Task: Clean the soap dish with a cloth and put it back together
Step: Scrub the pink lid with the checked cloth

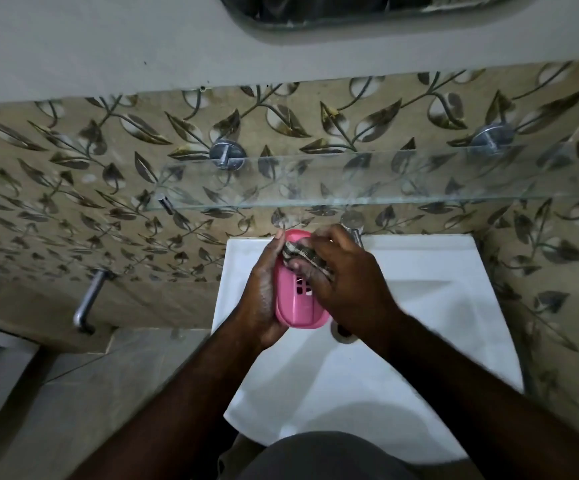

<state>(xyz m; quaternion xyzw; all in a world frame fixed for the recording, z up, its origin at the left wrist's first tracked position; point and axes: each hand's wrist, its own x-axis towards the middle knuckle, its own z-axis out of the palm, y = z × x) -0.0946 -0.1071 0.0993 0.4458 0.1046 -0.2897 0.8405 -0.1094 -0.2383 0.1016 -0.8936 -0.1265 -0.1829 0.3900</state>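
Note:
A pink oval soap dish (296, 304) with drain slots is held over the white washbasin (419, 268). My left hand (263, 292) grips the dish along its left edge, fingers curled round its upper end. My right hand (345, 282) holds a dark patterned cloth (300, 252) bunched in its fingers and presses it onto the dish's upper half. Most of the cloth is hidden under my right hand.
A glass shelf (367, 178) on chrome brackets runs across the leaf-patterned tiled wall above the basin. A chrome tap (353, 225) stands just behind my right hand. The basin drain (341, 332) shows below my right wrist. A chrome wall tap (88, 301) sticks out at left.

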